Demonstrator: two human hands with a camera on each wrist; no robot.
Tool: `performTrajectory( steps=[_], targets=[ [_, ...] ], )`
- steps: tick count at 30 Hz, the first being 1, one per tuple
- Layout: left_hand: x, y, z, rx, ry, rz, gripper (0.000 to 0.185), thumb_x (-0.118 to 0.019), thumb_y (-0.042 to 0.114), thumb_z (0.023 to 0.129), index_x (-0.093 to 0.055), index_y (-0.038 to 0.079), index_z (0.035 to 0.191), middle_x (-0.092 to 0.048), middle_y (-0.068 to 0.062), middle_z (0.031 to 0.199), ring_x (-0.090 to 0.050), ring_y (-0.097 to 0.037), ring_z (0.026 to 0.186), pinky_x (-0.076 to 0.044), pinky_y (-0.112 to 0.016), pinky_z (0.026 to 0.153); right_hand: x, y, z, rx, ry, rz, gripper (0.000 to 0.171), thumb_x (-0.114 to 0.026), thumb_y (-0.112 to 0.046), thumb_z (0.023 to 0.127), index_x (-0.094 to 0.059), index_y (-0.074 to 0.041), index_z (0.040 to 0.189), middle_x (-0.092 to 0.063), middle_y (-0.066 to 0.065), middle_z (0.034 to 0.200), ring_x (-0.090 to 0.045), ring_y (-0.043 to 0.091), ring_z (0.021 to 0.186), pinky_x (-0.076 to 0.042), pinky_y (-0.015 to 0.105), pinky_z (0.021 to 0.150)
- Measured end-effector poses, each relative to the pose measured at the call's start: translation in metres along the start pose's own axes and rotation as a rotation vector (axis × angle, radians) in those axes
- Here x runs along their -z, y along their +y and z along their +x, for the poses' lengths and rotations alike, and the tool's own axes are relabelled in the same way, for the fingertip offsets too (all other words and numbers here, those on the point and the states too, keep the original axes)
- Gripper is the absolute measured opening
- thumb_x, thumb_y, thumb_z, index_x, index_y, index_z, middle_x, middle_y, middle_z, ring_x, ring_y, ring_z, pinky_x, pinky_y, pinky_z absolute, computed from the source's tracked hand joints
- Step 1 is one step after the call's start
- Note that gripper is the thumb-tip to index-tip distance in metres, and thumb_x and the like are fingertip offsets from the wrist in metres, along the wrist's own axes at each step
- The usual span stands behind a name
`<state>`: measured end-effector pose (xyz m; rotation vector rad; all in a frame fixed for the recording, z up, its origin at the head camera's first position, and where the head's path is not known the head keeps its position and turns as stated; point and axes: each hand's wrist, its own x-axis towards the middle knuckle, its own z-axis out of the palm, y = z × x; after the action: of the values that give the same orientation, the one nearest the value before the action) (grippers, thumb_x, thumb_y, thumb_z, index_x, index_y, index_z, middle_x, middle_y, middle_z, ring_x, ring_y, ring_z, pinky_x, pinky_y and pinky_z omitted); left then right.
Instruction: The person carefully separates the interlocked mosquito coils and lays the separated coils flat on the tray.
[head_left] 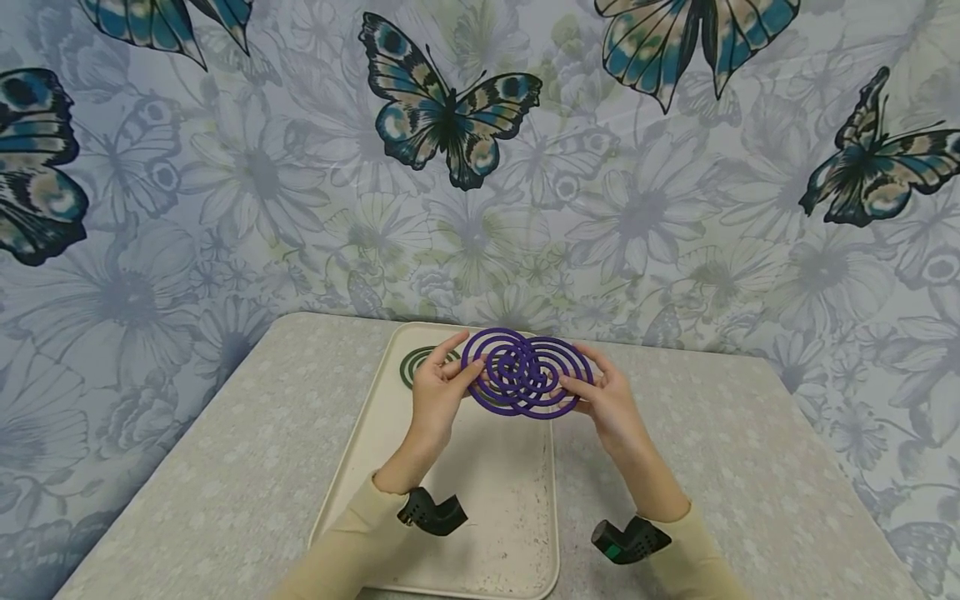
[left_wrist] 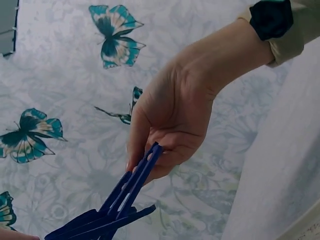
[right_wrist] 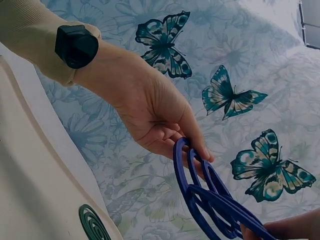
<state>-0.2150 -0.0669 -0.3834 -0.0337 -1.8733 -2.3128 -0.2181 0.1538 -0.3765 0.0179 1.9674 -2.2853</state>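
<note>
Two purple spiral mosquito coils overlap and thread through each other above the far end of the tray. My left hand (head_left: 435,390) pinches the outer rings of the left coil (head_left: 497,331), thumb on the near face and fingers behind. On the opposite side, my right hand (head_left: 617,400) grips the edge of the right coil (head_left: 553,416) between thumb and fingers. In both wrist views the coils appear nearly edge-on, crossing at an angle to each other. A green coil (head_left: 405,367) lies on the tray behind my left hand, which partly covers it.
The cream tray (head_left: 480,517) lies lengthwise on the pale patterned tabletop (head_left: 247,450), with dark specks toward its near right side. Behind the table's far edge hangs a floral cloth (head_left: 300,208) printed with large butterflies. A black camera sits on each wrist.
</note>
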Motion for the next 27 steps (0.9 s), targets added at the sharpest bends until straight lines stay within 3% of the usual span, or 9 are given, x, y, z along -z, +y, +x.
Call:
performTrajectory(
  steps=[6, 12, 15, 21, 27],
  targets=[
    [0.0, 0.0, 0.0, 0.058, 0.007, -0.118, 0.048, -0.061, 0.0, 0.09, -0.05, 0.008, 0.136, -0.075, -0.005, 0.095, -0.068, -0.005, 0.067, -0.058, -0.021, 0.067, -0.003, 0.0, -0.001, 0.033, 0.023, 0.067, 0.06, -0.056, 0.004, 0.091, -0.032, -0.004, 0.145, -0.07, -0.009, 0.085, -0.067, 0.004, 0.066, -0.056, 0.017, 0.062],
    [-0.003, -0.005, -0.003, 0.053, 0.125, -0.194, 0.047, -0.061, -0.002, 0.09, -0.05, 0.006, 0.135, -0.073, 0.004, 0.084, -0.067, -0.004, 0.065, -0.056, -0.017, 0.062, -0.017, 0.01, -0.006, 0.077, 0.055, 0.057, 0.07, -0.059, 0.008, 0.088, -0.027, -0.008, 0.148, -0.069, -0.007, 0.084, -0.069, 0.006, 0.073, -0.059, 0.023, 0.066],
    [-0.007, -0.008, -0.005, 0.042, 0.15, -0.161, 0.05, -0.064, 0.001, 0.088, -0.05, 0.007, 0.135, -0.074, 0.001, 0.089, -0.067, -0.003, 0.068, -0.056, -0.017, 0.063, -0.02, 0.013, -0.007, 0.108, 0.082, 0.093, 0.073, -0.058, 0.011, 0.087, -0.025, -0.008, 0.148, -0.069, -0.007, 0.084, -0.07, 0.007, 0.075, -0.059, 0.023, 0.066],
    [-0.013, -0.013, -0.011, 0.033, 0.115, -0.044, 0.06, -0.072, 0.005, 0.083, -0.048, 0.011, 0.138, -0.072, -0.018, 0.102, -0.069, -0.005, 0.071, -0.058, -0.021, 0.066, -0.019, 0.014, -0.008, 0.161, 0.142, 0.161, 0.069, -0.057, 0.012, 0.087, -0.027, -0.006, 0.147, -0.07, -0.007, 0.083, -0.069, 0.007, 0.075, -0.059, 0.023, 0.066],
    [-0.012, -0.011, -0.01, 0.007, 0.115, -0.06, 0.059, -0.07, 0.003, 0.084, -0.047, 0.008, 0.139, -0.068, -0.026, 0.106, -0.069, -0.005, 0.071, -0.058, -0.02, 0.067, -0.015, 0.009, -0.007, 0.134, 0.107, 0.18, 0.069, -0.055, 0.011, 0.089, -0.025, -0.006, 0.148, -0.071, -0.008, 0.085, -0.07, 0.006, 0.078, -0.059, 0.024, 0.069]
  ],
)
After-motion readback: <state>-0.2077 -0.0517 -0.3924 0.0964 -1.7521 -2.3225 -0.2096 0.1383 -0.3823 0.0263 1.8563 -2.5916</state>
